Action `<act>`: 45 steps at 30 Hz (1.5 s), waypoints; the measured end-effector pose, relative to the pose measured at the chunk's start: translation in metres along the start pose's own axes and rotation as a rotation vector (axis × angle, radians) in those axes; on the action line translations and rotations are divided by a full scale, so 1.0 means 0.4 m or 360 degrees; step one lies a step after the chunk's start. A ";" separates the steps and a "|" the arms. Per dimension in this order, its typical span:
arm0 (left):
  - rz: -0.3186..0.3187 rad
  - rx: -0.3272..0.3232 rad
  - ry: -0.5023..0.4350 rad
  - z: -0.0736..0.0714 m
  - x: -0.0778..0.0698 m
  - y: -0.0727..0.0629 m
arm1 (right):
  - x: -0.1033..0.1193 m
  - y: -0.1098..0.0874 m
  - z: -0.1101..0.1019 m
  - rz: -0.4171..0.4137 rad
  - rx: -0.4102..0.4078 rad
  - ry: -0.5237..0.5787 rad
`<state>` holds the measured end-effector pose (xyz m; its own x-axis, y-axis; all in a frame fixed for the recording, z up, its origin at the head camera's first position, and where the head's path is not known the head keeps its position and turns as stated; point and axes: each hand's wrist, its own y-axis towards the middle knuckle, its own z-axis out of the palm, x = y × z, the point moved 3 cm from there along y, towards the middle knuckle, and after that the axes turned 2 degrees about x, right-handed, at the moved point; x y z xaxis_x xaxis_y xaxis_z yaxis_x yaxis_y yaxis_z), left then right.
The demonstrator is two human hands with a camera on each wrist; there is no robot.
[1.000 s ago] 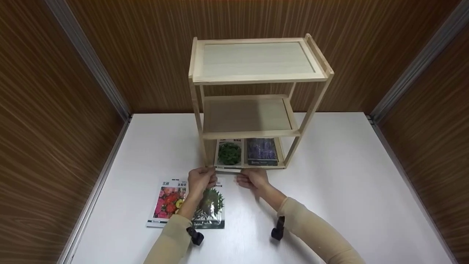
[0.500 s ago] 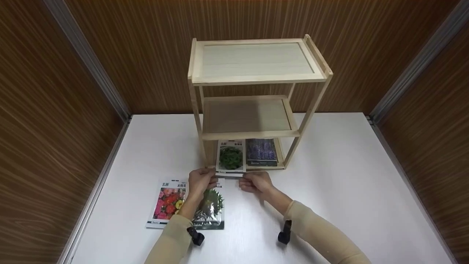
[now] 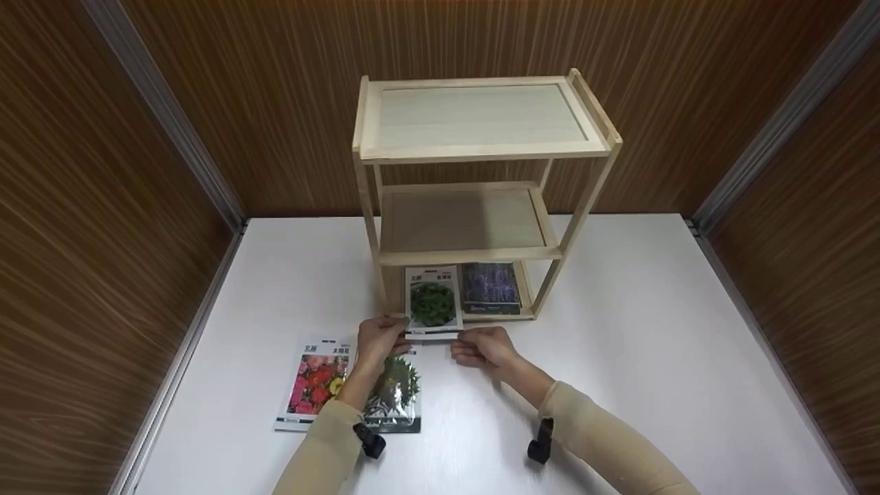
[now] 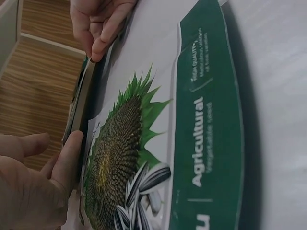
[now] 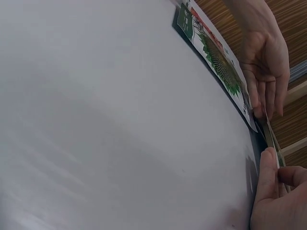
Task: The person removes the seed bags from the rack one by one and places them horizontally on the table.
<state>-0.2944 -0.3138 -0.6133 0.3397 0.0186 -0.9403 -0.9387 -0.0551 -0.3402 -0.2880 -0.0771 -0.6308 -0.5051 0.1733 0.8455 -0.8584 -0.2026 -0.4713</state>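
Note:
A seed packet (image 3: 433, 304) picturing a leafy green plant lies on the bottom shelf, its near end sticking out past the shelf's front edge. My left hand (image 3: 378, 340) pinches its near left corner, and my right hand (image 3: 487, 347) pinches the near right one. The right wrist view shows the packet edge-on, between the thumb and fingers of my right hand (image 5: 283, 201). To its right on the same shelf lies a purple-flower packet (image 3: 491, 285). Below my left wrist, a sunflower packet (image 4: 115, 153) rests on the table, partly covered by the forearm in the head view.
The three-tier wooden shelf rack (image 3: 474, 256) stands at the back of the white table (image 3: 653, 344). Left of the sunflower packet lies a packet with red and yellow flowers (image 3: 318, 385). Wood-grain panels (image 3: 289, 103) enclose the table at the back and sides.
The leafy-plant packet has slid toward me, out over the bottom shelf's front edge. My right hand has come slightly nearer with it; my left hand has barely moved.

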 end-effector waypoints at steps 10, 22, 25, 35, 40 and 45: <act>-0.0004 0.0061 -0.0001 0.002 -0.003 -0.003 | -0.004 -0.003 -0.011 -0.0005 0.0074 -0.0023; 0.0038 0.0028 -0.0040 0.005 0.005 -0.004 | 0.004 -0.002 -0.009 -0.0013 0.0050 -0.0012; 0.0041 0.0032 -0.0054 0.008 0.007 -0.009 | 0.007 0.004 -0.008 -0.0007 0.0018 -0.0003; 0.0062 0.0039 -0.0113 0.007 0.023 -0.032 | 0.019 0.028 0.001 -0.0043 -0.0160 -0.0099; 0.0046 0.0035 -0.0136 0.008 0.029 -0.045 | 0.020 0.031 0.005 -0.0067 -0.0208 -0.0096; 0.0050 0.0060 -0.0164 0.012 0.036 -0.060 | 0.021 0.033 0.006 -0.0110 -0.0224 -0.0095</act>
<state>-0.2674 -0.3075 -0.6189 0.3041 0.1202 -0.9450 -0.9510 -0.0199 -0.3086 -0.3033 -0.0808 -0.6294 -0.4416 0.1236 0.8887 -0.8972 -0.0543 -0.4383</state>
